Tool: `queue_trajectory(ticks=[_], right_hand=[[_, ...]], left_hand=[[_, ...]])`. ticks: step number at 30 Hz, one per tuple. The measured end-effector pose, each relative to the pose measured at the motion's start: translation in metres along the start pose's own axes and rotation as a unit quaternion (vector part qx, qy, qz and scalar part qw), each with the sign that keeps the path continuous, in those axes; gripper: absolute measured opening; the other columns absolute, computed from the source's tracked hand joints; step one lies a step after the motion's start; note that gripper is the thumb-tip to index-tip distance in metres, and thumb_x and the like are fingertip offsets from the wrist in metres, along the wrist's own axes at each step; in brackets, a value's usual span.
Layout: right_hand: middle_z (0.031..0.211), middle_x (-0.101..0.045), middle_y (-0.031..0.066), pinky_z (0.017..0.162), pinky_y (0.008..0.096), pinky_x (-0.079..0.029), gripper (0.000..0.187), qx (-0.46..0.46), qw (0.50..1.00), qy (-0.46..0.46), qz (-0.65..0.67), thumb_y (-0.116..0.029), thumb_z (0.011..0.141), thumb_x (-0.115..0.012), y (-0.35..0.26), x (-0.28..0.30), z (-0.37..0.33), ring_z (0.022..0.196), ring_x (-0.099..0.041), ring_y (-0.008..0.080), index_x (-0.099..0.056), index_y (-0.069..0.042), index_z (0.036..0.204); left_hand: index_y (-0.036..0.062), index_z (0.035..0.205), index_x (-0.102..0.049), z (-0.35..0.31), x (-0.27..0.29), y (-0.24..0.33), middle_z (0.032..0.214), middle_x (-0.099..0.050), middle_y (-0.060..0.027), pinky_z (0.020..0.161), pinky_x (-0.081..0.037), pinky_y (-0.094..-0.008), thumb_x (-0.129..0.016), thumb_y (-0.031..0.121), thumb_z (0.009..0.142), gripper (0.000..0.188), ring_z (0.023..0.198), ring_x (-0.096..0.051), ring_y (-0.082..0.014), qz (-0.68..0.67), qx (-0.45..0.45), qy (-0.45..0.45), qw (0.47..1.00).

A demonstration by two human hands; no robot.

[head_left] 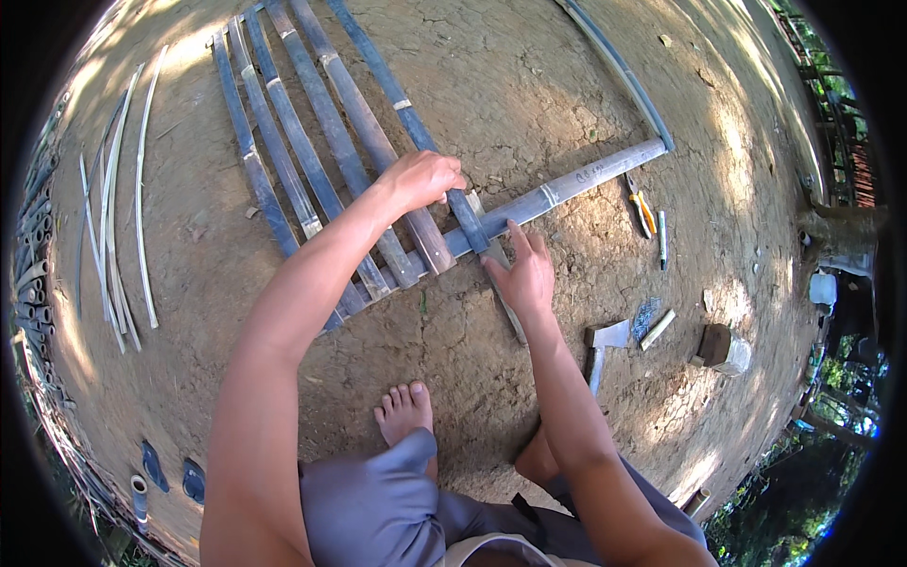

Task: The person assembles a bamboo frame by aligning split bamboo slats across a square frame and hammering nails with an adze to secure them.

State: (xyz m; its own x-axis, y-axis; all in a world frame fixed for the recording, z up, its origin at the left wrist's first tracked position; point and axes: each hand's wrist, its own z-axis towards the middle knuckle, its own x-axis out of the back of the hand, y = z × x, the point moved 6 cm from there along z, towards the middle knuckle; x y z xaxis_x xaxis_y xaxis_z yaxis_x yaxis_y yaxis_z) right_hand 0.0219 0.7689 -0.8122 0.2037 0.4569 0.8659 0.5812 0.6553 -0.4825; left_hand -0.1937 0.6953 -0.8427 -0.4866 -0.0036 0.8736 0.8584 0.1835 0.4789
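A dark bamboo slat (402, 104) runs down from the top and its near end lies across a bamboo crosspiece (605, 168). My left hand (422, 180) is closed round this slat a little above the crossing. At the slat's near end, my right hand (527, 274) has thumb and index finger apart. The thumb touches by the slat's end and the index finger reaches to the crosspiece. Beneath the crossing sticks out a narrow flat strip (510, 317), partly hidden by my right hand. Several more bamboo slats (326, 118) lie side by side to the left, their near ends on the crosspiece.
Another bamboo length (624, 71) meets the crosspiece's right end. Pliers (643, 210), a marker (663, 241), a hatchet (605, 340), a small pile of nails (646, 317) and a short stick (658, 330) lie right. Thin pale strips (113, 217) and sandals (194, 480) lie left.
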Motion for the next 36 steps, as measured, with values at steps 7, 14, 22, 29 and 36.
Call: queue_trajectory(ticks=[7, 14, 22, 29, 36], right_hand=[[0.114, -0.063, 0.0151, 0.096, 0.0468, -0.048, 0.070, -0.035, 0.999, 0.035, -0.013, -0.034, 0.074, -0.088, 0.029, -0.014, -0.030, 0.107, -0.062, 0.0354, -0.065, -0.007, 0.135], [0.112, -0.065, 0.0126, 0.099, 0.0442, -0.045, 0.057, -0.039, 0.998, 0.040, 0.007, -0.037, 0.077, -0.085, 0.031, -0.027, -0.030, 0.109, -0.061, 0.0316, -0.073, -0.009, 0.125], [0.113, -0.066, 0.0151, 0.097, 0.0468, -0.047, 0.056, -0.066, 0.994, 0.015, 0.080, -0.037, 0.077, -0.085, 0.022, -0.037, -0.041, 0.109, -0.063, 0.0334, -0.073, -0.010, 0.125], [0.104, -0.066, 0.0137, 0.092, 0.0462, -0.049, 0.057, -0.037, 0.998, 0.036, 0.029, -0.035, 0.074, -0.088, -0.001, -0.031, -0.045, 0.102, -0.065, 0.0322, -0.073, -0.008, 0.122], [0.108, -0.068, 0.0164, 0.084, 0.0432, -0.055, 0.052, 0.008, 0.990, 0.073, 0.122, -0.028, 0.076, -0.087, -0.013, -0.009, -0.011, 0.092, -0.068, 0.0356, -0.072, -0.006, 0.121]], left_hand=[[-0.0031, 0.094, -0.068, -0.024, 0.029, 0.033, 0.107, -0.060, -0.0133, 0.090, -0.056, -0.0433, -0.084, 0.027, 0.082, 0.036, 0.099, -0.066, -0.0308, -0.026, 0.117, 0.081, 0.989], [0.0008, 0.083, -0.080, -0.055, -0.011, 0.070, 0.111, -0.060, -0.0109, 0.092, -0.044, -0.0438, -0.081, 0.053, 0.067, 0.054, 0.113, -0.052, -0.0266, 0.070, 0.153, -0.042, 0.985], [0.0027, 0.086, -0.081, -0.054, -0.008, 0.070, 0.114, -0.061, -0.0114, 0.092, -0.042, -0.0441, -0.080, 0.054, 0.065, 0.055, 0.117, -0.051, -0.0268, 0.063, 0.188, -0.046, 0.979], [0.0035, 0.090, -0.081, -0.059, -0.012, 0.067, 0.117, -0.060, -0.0113, 0.094, -0.042, -0.0449, -0.082, 0.056, 0.065, 0.058, 0.119, -0.051, -0.0272, 0.071, 0.183, -0.066, 0.978], [0.0050, 0.093, -0.080, -0.059, -0.007, 0.067, 0.118, -0.059, -0.0099, 0.095, -0.045, -0.0445, -0.091, 0.055, 0.056, 0.063, 0.120, -0.052, -0.0259, 0.091, 0.126, -0.127, 0.980]])
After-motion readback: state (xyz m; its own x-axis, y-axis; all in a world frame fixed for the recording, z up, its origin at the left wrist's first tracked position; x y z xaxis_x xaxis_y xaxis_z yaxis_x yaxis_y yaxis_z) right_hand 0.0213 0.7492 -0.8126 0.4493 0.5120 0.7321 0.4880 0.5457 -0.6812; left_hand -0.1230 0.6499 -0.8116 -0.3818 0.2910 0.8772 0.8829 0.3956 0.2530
